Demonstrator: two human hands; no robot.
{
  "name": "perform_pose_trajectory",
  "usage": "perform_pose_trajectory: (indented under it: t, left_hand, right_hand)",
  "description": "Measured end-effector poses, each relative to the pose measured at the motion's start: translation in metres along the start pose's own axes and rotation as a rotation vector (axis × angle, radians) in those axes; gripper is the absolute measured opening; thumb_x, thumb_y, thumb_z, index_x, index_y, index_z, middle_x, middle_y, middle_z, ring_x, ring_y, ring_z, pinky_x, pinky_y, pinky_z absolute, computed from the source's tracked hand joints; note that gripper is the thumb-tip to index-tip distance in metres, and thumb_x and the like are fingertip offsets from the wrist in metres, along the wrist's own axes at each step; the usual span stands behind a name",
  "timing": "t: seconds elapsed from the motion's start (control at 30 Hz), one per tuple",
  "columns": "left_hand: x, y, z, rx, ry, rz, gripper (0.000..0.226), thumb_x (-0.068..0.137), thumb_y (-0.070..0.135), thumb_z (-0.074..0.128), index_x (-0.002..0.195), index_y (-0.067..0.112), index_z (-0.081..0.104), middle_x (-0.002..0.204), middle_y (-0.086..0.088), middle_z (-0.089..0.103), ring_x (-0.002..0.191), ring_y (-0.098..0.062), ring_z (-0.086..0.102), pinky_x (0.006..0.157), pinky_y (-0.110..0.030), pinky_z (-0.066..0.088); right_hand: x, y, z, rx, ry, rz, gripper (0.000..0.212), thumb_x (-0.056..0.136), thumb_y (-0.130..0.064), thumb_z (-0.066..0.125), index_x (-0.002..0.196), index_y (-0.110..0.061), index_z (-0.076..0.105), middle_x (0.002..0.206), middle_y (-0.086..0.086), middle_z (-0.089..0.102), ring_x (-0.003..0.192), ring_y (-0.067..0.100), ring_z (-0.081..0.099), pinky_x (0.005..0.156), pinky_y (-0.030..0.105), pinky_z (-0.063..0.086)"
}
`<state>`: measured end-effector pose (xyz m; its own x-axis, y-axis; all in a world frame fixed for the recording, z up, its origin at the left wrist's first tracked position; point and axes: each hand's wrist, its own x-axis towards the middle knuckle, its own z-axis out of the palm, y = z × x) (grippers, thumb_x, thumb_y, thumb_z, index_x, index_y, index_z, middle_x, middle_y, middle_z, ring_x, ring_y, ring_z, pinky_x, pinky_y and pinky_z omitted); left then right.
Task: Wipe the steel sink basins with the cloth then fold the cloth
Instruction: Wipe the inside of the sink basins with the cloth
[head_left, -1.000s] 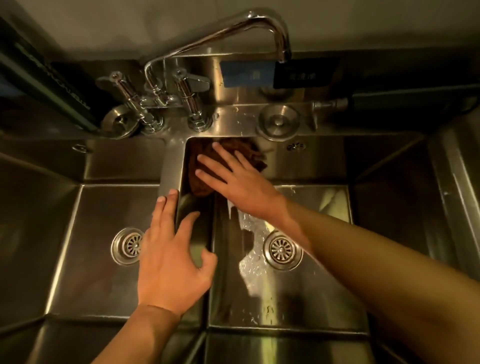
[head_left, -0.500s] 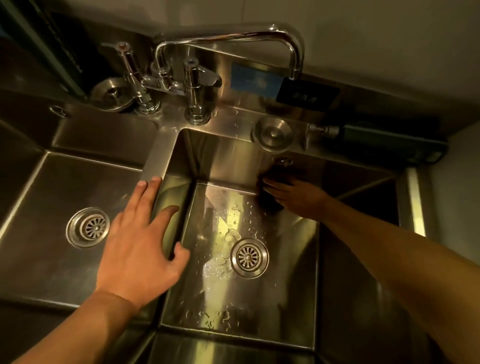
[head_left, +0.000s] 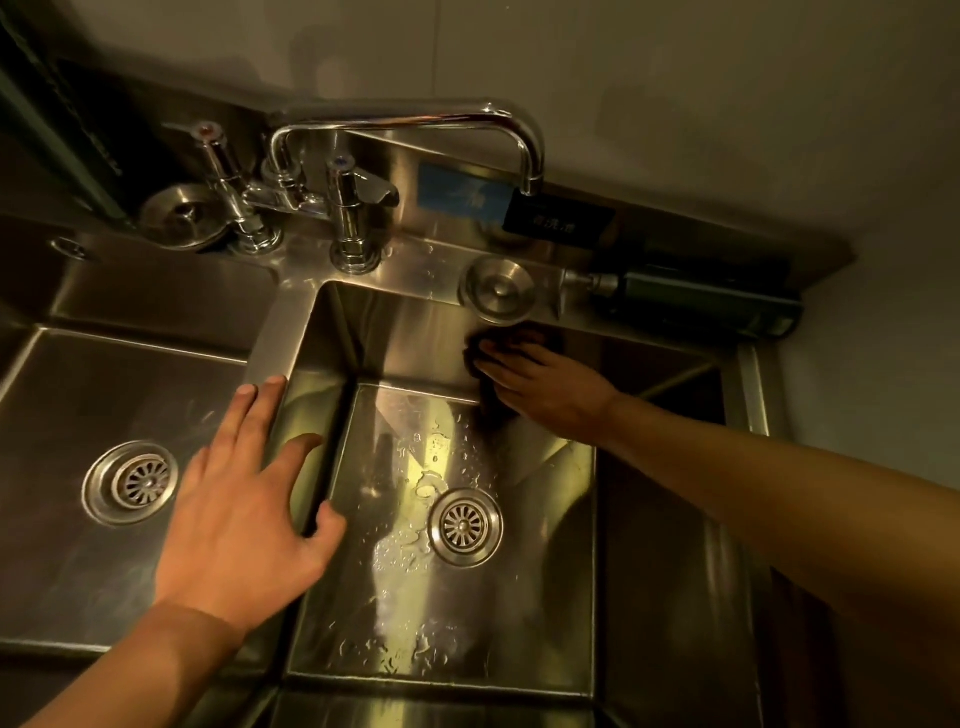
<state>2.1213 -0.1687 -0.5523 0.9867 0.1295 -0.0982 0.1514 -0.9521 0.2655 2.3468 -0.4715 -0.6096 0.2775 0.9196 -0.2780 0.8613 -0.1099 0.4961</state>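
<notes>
My right hand (head_left: 545, 384) presses the dark cloth (head_left: 475, 358) flat-fingered against the back wall of the right basin (head_left: 467, 623), just under the rim; most of the cloth is hidden beneath my fingers and lost in shadow, so I can't make out its shape or folds. My left hand (head_left: 244, 499) rests spread and empty on the divider (head_left: 275, 343) between the basins. Water beads around the drain (head_left: 464, 526).

Plain wall (head_left: 675, 93), dim yellowish light
</notes>
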Motion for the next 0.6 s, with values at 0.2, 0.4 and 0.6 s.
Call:
perform_pose_trajectory:
  t: [0.2,0.4,0.6]
  left_hand:
    - [-0.002,0.001,-0.002,0.013,-0.015,-0.014,0.071,0.077,0.058,0.048,0.131,0.017,0.069,0.172,-0.008,0.015,0.161,-0.025,0.007,0.118,-0.059,0.034]
    - [-0.001,0.001,-0.003,0.014,-0.027,-0.015,0.067,0.076,0.057,0.052,0.132,0.021,0.067,0.173,-0.006,0.011,0.161,-0.022,0.002,0.12,-0.055,0.03]
    - [-0.002,0.0,0.0,0.009,-0.013,-0.008,0.066,0.077,0.056,0.053,0.131,0.022,0.066,0.173,-0.005,0.01,0.161,-0.022,0.002,0.121,-0.056,0.03]
  right_hand:
    - [0.071,-0.028,-0.004,0.131,0.119,0.017,0.041,0.099,-0.014,0.053,0.137,-0.001,0.057,0.158,0.017,0.04,0.149,0.036,0.034,0.122,0.05,0.028]
    - [0.154,-0.067,-0.02,0.157,-0.06,0.066,0.045,0.105,-0.027,0.04,0.148,-0.017,0.047,0.168,0.009,0.021,0.157,0.032,0.005,0.125,0.048,0.004]
    - [0.164,-0.078,-0.008,0.174,-0.148,0.086,0.048,0.104,-0.03,0.044,0.151,-0.018,0.044,0.167,0.007,0.023,0.156,0.03,0.01,0.125,0.049,0.007]
